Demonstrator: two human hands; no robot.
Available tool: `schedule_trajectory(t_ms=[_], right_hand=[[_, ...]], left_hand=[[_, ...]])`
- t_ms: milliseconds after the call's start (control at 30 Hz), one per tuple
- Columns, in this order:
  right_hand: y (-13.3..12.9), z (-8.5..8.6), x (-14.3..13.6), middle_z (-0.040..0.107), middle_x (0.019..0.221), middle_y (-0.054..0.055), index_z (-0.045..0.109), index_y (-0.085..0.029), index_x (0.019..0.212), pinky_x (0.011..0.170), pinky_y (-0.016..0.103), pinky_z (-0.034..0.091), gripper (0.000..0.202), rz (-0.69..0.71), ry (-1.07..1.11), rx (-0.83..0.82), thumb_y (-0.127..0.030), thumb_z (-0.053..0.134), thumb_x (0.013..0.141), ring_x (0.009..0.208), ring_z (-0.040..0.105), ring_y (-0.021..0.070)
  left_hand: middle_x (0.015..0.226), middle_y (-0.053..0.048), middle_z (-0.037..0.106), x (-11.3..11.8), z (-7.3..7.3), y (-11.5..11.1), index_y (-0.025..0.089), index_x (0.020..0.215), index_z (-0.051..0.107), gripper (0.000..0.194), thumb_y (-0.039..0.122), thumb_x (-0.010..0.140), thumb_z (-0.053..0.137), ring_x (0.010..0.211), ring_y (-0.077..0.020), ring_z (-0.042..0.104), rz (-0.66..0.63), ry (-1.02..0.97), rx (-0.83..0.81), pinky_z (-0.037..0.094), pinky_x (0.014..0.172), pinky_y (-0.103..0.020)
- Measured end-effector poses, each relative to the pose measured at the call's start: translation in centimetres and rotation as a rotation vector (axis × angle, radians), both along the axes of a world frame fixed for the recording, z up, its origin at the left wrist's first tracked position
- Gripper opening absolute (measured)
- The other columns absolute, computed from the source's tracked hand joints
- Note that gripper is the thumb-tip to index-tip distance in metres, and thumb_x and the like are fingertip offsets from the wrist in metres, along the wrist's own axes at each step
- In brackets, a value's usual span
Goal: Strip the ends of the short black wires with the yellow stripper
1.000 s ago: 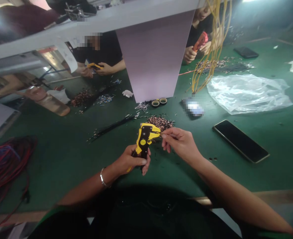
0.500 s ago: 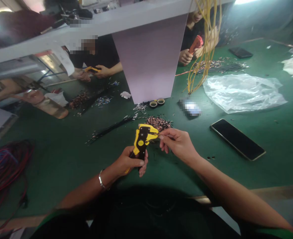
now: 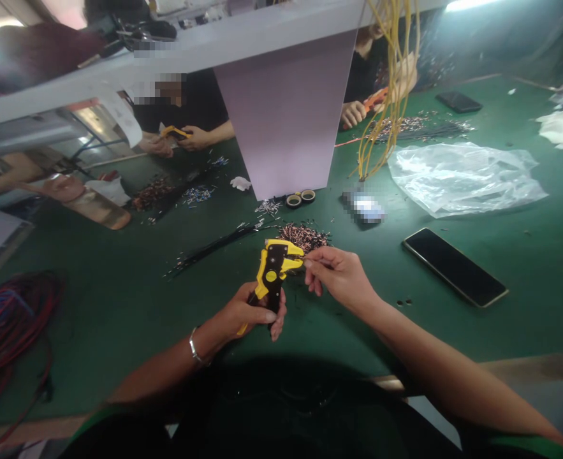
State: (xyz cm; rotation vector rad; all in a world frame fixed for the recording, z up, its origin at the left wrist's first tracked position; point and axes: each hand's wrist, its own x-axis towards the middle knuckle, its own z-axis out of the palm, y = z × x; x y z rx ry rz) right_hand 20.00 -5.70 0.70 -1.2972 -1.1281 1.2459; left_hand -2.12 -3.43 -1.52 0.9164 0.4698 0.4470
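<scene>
My left hand (image 3: 257, 309) is wrapped round the handles of a yellow and black wire stripper (image 3: 272, 271), whose jaws point right. At those jaws, my right hand (image 3: 331, 266) pinches something too small to make out, its fingertips right beside the jaw tips. Behind the tool lies a heap of short copper-coloured and black pieces (image 3: 305, 236) on the green table (image 3: 166, 331). A bundle of black wires (image 3: 214, 247) stretches to the left of the heap. Small silvery pieces (image 3: 268, 206) lie just beyond it.
A phone (image 3: 454, 266), a clear plastic bag (image 3: 465, 178) and hanging yellow wires (image 3: 393, 89) are on the right. Tape rolls (image 3: 300, 198) lie by an upright panel (image 3: 285, 121). Red cables (image 3: 11, 338) are coiled left. Across the table, two people hold tools.
The jaws of the wire stripper have parted slightly. Both my hands have kept nearly the same place. Across the table at right, a person's red tool has tipped lower.
</scene>
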Motion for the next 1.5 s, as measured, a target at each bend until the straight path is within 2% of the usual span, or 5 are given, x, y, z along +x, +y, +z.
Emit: schedule_trajectory(t_ms=[200, 333, 600, 1500], right_hand=[[0.0, -0.08, 0.0, 0.064, 0.056, -0.002, 0.062, -0.019, 0.078, 0.042, 0.025, 0.045, 0.014, -0.007, -0.004, -0.004, -0.033, 0.064, 0.081, 0.039, 0.054, 0.0095], [0.0, -0.02, 0.03, 0.064, 0.056, -0.002, 0.062, -0.02, 0.078, 0.042, 0.025, 0.045, 0.012, -0.007, -0.004, -0.003, -0.032, 0.063, 0.08, 0.04, 0.055, 0.0096], [-0.05, 0.39, 0.14, 0.064, 0.056, -0.002, 0.063, -0.02, 0.077, 0.043, 0.026, 0.046, 0.012, -0.012, -0.018, 0.007, -0.031, 0.063, 0.079, 0.04, 0.054, 0.0096], [0.15, -0.48, 0.17, 0.063, 0.056, -0.002, 0.068, -0.018, 0.079, 0.042, 0.025, 0.044, 0.013, -0.03, 0.019, 0.034, -0.03, 0.064, 0.078, 0.039, 0.054, 0.0088]], left_hand=[[0.076, -0.006, 0.068, 0.19, 0.39, 0.19, 0.011, 0.097, 0.065, 0.033, 0.019, 0.069, 0.08, 0.062, -0.0187, 0.064, -0.036, -0.024, 0.012, 0.057, 0.06, -0.036], [0.076, -0.006, 0.067, 0.35, 0.77, 0.21, 0.012, 0.092, 0.066, 0.03, 0.023, 0.069, 0.08, 0.064, -0.0195, 0.064, -0.055, -0.026, 0.047, 0.056, 0.061, -0.036], [0.077, -0.008, 0.068, 0.1, 0.31, 0.37, 0.01, 0.098, 0.067, 0.034, 0.021, 0.069, 0.079, 0.064, -0.0197, 0.065, -0.061, -0.04, 0.033, 0.056, 0.063, -0.038], [0.073, -0.006, 0.067, 0.11, 0.55, 0.07, 0.009, 0.091, 0.067, 0.023, 0.012, 0.07, 0.074, 0.057, -0.017, 0.063, -0.028, -0.049, -0.007, 0.056, 0.057, -0.035]])
